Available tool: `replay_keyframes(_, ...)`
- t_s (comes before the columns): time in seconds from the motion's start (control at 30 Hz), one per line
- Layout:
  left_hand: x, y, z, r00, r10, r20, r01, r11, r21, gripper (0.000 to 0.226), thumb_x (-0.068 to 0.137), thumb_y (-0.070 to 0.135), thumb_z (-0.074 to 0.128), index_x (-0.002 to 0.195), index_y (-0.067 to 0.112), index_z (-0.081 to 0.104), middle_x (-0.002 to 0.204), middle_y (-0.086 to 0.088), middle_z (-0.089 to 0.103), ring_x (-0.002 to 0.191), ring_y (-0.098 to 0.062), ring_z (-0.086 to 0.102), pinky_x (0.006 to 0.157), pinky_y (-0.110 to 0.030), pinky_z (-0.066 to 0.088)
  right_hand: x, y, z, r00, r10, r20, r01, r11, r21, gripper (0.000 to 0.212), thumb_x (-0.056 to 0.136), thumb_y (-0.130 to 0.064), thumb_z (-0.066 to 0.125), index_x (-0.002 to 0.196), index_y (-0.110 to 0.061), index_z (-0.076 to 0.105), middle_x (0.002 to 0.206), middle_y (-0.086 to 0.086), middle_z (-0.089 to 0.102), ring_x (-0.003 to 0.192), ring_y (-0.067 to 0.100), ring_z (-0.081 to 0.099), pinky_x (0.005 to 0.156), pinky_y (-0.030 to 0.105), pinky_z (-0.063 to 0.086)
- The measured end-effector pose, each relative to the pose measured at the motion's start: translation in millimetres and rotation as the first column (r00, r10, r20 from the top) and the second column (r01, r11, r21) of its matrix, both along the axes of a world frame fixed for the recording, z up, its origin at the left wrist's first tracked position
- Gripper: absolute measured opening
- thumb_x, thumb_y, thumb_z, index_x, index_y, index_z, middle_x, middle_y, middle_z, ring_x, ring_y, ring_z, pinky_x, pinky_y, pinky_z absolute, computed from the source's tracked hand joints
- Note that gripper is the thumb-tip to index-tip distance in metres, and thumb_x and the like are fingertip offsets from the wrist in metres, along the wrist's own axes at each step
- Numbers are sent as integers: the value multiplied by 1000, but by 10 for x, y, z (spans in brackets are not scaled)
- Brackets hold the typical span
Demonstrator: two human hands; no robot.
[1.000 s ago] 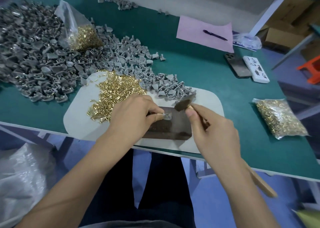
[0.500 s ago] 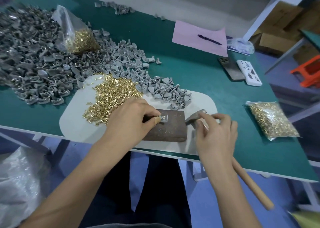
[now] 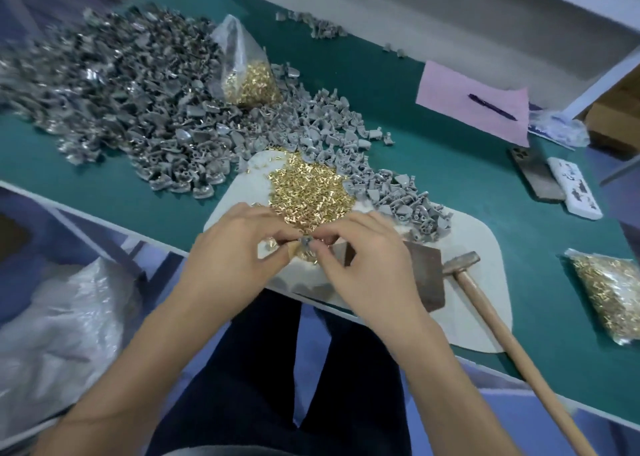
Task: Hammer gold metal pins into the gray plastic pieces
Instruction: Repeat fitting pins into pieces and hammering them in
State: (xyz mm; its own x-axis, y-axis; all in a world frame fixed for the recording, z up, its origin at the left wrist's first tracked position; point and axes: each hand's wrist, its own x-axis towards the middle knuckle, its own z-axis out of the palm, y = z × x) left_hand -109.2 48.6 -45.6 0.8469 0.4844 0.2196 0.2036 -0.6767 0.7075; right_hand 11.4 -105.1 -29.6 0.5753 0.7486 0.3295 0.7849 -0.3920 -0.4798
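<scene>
Your left hand [image 3: 235, 258] and right hand [image 3: 367, 268] both pinch one small gray plastic piece [image 3: 306, 241] above the white mat's [image 3: 478, 303] near edge, just in front of the glittering heap of gold pins [image 3: 308, 192]. Your fingers hide most of it. The wooden-handled hammer [image 3: 485, 303] lies free beside the rusty block [image 3: 427, 275].

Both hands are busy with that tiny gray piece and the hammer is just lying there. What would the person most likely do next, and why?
Probably set the gray piece down on the dark metal block, then reach for the hammer. Both the left hand and right hand pinch the piece over the loose gold pins, seemingly fitting one, and the hammer lies unheld beside the block.
</scene>
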Motion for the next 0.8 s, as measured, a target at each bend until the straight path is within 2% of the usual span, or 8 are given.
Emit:
replay_keyframes(0.2,-309,329,-105,985,173,25,-173,985,9,9,87,43,67,90,41,75,83,19,63,86,-9,49,68,-40,50,-147,639,-27,988,148,-48,-151,987,-59,7,92,-23,72,96,-24,77,86,-10,65,91,16,55,84,37,46)
replay_keyframes(0.33,-404,520,-138,967,255,12,-255,967,10,15,87,48,63,90,38,74,83,17,61,87,-12,52,71,-41,50,-174,981,-4,977,210,-29,-212,962,-171,7,93,-26,67,94,-27,73,86,-13,63,92,11,52,83,32,41)
replay_keyframes(0.43,-420,624,-181,947,320,-3,-320,947,-10,19,88,50,61,94,37,72,88,16,62,93,-11,54,74,-37,49,-178,1200,-18,979,202,-22,-202,953,-226,8,94,-29,63,90,-30,71,87,-16,62,91,9,51,76,28,39)
replay_keyframes(0.53,-406,706,-243,909,414,-39,-414,910,8,15,91,42,66,103,35,71,97,16,62,101,-11,55,75,-32,45,-188,1397,-85,992,129,-13,-129,961,-244,11,95,-29,62,86,-31,68,85,-16,61,89,9,52,69,28,38)
replay_keyframes(0.67,-396,791,-292,892,434,-126,-429,901,65,22,91,46,65,110,35,68,101,18,60,106,-12,52,70,-31,41,-181,1561,-205,994,106,-6,-103,950,-295,9,94,-28,64,88,-29,70,86,-13,62,87,12,57,69,31,48)
replay_keyframes(0.8,-370,819,-310,880,447,-161,-436,895,99,27,91,50,63,115,37,65,106,16,62,108,-10,49,66,-29,35,-142,1664,-272,995,98,13,-91,958,-273,7,94,-29,63,90,-30,69,84,-15,55,88,11,51,68,30,40)
